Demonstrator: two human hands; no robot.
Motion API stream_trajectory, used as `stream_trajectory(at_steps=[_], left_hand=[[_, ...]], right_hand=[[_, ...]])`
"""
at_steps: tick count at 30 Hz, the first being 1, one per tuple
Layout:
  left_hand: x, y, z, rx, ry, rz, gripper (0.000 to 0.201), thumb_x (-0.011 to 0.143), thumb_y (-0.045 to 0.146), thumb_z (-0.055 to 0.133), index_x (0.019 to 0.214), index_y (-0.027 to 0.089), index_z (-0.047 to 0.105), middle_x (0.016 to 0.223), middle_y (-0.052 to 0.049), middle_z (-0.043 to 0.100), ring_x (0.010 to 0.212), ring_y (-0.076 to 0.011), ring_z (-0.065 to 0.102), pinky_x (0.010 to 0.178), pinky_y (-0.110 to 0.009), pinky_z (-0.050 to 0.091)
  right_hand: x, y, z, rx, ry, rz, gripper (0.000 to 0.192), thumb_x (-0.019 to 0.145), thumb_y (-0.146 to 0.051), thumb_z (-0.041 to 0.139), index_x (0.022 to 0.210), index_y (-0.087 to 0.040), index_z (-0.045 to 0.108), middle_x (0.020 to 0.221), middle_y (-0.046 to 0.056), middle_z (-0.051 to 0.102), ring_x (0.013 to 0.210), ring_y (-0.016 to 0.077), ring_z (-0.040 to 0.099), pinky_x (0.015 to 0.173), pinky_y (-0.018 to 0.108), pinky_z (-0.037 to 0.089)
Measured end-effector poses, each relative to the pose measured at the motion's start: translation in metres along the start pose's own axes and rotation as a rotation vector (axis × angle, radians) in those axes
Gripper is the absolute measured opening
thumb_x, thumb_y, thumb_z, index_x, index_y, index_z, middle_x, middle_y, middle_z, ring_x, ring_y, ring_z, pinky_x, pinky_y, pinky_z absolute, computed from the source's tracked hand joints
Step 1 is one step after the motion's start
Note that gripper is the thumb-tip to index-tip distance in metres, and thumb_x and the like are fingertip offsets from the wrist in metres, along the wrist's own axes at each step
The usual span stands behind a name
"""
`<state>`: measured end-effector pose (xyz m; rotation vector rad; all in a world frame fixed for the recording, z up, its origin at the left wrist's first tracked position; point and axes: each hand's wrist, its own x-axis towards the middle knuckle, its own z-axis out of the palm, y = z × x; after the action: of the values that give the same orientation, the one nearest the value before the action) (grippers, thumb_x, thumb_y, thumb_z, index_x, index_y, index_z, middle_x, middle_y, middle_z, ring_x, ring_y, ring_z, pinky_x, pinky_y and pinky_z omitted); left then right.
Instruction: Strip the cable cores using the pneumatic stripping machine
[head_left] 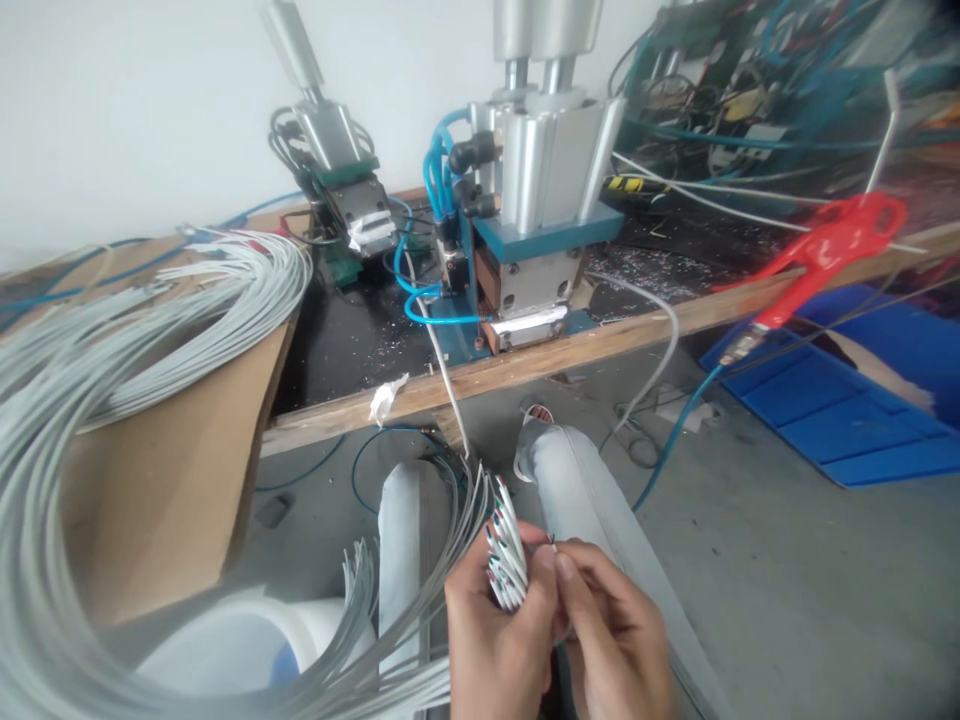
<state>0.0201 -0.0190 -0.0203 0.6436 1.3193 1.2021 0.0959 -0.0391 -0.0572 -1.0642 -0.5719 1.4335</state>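
Note:
My left hand (491, 625) is closed around a bundle of white cables (508, 560), whose cut ends point up and show small coloured cores. My right hand (619, 625) pinches a single cable end (553, 545) between thumb and forefinger, right beside the left thumb. Both hands meet low in the picture, above my lap. Grey cable lengths (442, 580) trail from near the left hand toward the lower left. How far the pinched cable runs below the fingers is hidden by the hands.
A pneumatic machine (551, 165) stands at the bench edge, a second one (337, 170) behind left. Coiled cables (225, 300) lie on cardboard (172, 500). A red air gun (832, 250) is at right, above a blue bin (847, 400). A white bucket (300, 625) sits below left.

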Motion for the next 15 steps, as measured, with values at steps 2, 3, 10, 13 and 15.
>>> stream_trajectory(at_steps=[2, 3, 10, 13, 15], left_hand=[[0.002, -0.002, 0.0, 0.019, -0.015, 0.002, 0.022, 0.09, 0.039, 0.072, 0.091, 0.017, 0.067, 0.05, 0.008, 0.046, 0.033, -0.0058, 0.031, 0.032, -0.018, 0.02], [0.003, -0.002, 0.0, 0.03, -0.024, 0.002, 0.023, 0.09, 0.04, 0.072, 0.09, 0.017, 0.067, 0.05, 0.008, 0.045, 0.034, -0.0061, 0.031, 0.032, -0.018, 0.021], [0.007, -0.006, 0.003, 0.07, -0.028, 0.046, 0.035, 0.091, 0.05, 0.072, 0.078, 0.017, 0.068, 0.045, 0.006, 0.04, 0.035, -0.0078, 0.027, 0.034, -0.02, 0.017], [0.008, 0.0, 0.008, 0.032, -0.013, 0.043, 0.035, 0.084, 0.049, 0.08, 0.077, 0.016, 0.072, 0.048, 0.005, 0.042, 0.04, -0.0078, 0.03, 0.037, -0.019, 0.021], [0.009, 0.007, 0.012, -0.033, -0.004, 0.007, 0.037, 0.075, 0.048, 0.088, 0.076, 0.014, 0.072, 0.05, 0.004, 0.045, 0.044, -0.0087, 0.036, 0.042, -0.019, 0.029]], right_hand=[[0.002, -0.003, 0.0, -0.044, 0.04, -0.036, 0.024, 0.097, -0.047, 0.074, 0.094, -0.023, 0.077, 0.072, 0.0, 0.065, 0.064, 0.0097, 0.06, 0.061, 0.01, 0.054], [0.004, -0.004, -0.001, -0.078, 0.033, -0.061, 0.024, 0.097, -0.047, 0.074, 0.095, -0.023, 0.078, 0.075, 0.001, 0.068, 0.068, 0.0102, 0.063, 0.065, 0.01, 0.055], [0.011, -0.008, -0.011, -0.231, -0.024, -0.166, 0.024, 0.101, -0.045, 0.067, 0.101, -0.025, 0.079, 0.088, 0.005, 0.078, 0.074, 0.0158, 0.074, 0.068, 0.015, 0.06], [0.01, -0.014, -0.006, -0.297, 0.018, -0.215, 0.029, 0.099, -0.048, 0.068, 0.097, -0.022, 0.08, 0.083, 0.006, 0.078, 0.07, 0.0185, 0.075, 0.063, 0.017, 0.061], [0.011, -0.021, -0.003, -0.352, 0.026, -0.236, 0.032, 0.099, -0.049, 0.067, 0.094, -0.02, 0.081, 0.078, 0.006, 0.077, 0.064, 0.0194, 0.074, 0.056, 0.019, 0.061]])
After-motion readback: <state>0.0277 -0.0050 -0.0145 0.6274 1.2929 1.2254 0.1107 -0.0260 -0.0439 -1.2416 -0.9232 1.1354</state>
